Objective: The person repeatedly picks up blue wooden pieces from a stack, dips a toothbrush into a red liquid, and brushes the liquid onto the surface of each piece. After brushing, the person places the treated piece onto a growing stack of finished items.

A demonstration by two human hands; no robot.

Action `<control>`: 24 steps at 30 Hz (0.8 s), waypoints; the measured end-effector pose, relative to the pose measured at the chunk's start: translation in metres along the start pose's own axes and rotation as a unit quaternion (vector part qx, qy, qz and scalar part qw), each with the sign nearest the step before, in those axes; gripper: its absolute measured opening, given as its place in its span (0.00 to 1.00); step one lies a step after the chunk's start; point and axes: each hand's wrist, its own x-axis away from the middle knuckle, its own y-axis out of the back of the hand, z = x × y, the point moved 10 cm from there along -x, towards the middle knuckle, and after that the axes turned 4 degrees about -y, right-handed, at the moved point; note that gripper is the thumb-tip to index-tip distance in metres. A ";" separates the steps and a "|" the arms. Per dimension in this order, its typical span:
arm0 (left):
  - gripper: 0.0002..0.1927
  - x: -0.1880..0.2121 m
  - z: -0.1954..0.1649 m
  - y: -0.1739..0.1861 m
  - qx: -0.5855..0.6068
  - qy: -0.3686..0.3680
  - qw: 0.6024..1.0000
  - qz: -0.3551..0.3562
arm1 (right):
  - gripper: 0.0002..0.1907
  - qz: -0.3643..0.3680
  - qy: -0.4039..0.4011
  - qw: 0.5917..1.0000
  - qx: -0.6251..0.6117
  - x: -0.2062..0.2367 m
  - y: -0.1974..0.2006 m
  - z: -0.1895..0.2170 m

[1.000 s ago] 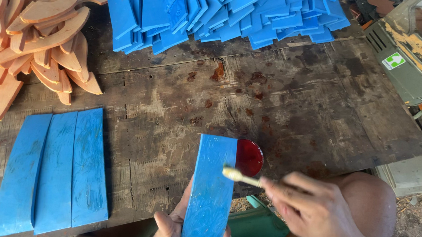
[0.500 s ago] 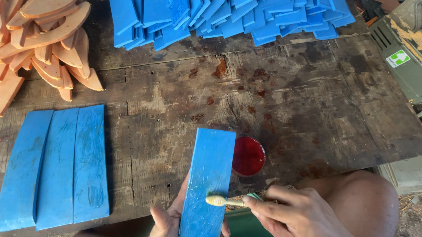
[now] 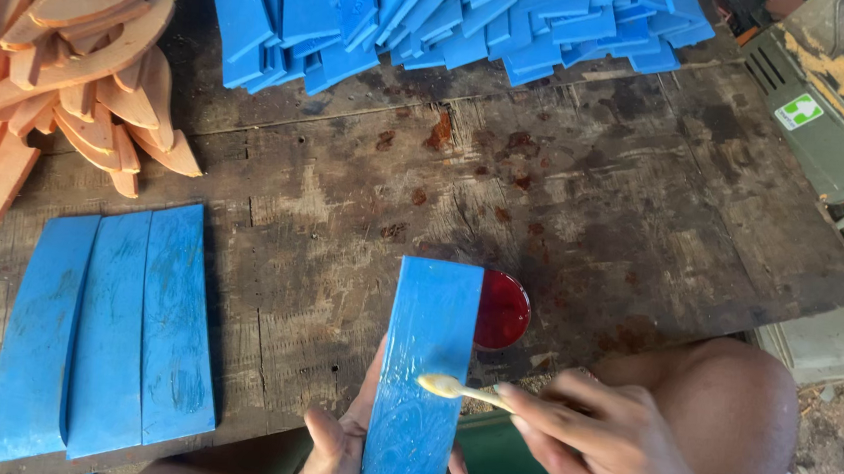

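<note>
My left hand (image 3: 340, 451) grips a long blue painted wooden piece (image 3: 424, 368) from beneath, holding it upright over the front edge of the workbench. My right hand (image 3: 601, 447) pinches a thin pale brush (image 3: 458, 390) whose tip rests on the blue piece's lower half. Just right of the piece sits a small round container of red liquid (image 3: 504, 309), partly hidden behind it.
Three blue pieces (image 3: 104, 327) lie side by side at the left. A heap of blue pieces (image 3: 439, 18) fills the far side, and unpainted curved wooden pieces (image 3: 65, 49) pile at the far left. A green machine (image 3: 823, 118) stands at the right. My knee (image 3: 720, 401) is beside the bench edge.
My right hand has drawn the brush from the piece's upper right edge near the red container down and left onto its lower half. The blue piece shifted slightly.
</note>
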 end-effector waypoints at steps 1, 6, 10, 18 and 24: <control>0.72 0.001 0.001 -0.001 -0.010 0.003 1.000 0.001 | 0.21 0.033 -0.028 0.999 0.009 0.001 -0.011 -0.006; 0.74 0.007 -0.001 -0.014 -0.067 0.002 0.996 0.054 | 0.17 -0.065 -0.054 0.996 0.007 -0.009 0.008 -0.034; 0.74 0.007 -0.001 -0.011 -0.041 0.006 0.999 0.020 | 0.18 -0.115 -0.055 0.989 0.080 -0.016 0.031 -0.037; 0.72 0.000 -0.002 -0.013 -0.055 -0.009 0.998 0.041 | 0.17 -0.128 -0.020 0.991 -0.041 -0.003 0.029 -0.018; 0.73 0.005 0.000 -0.016 -0.097 -0.009 0.994 0.058 | 0.19 -0.103 -0.111 0.988 0.004 0.000 0.007 -0.038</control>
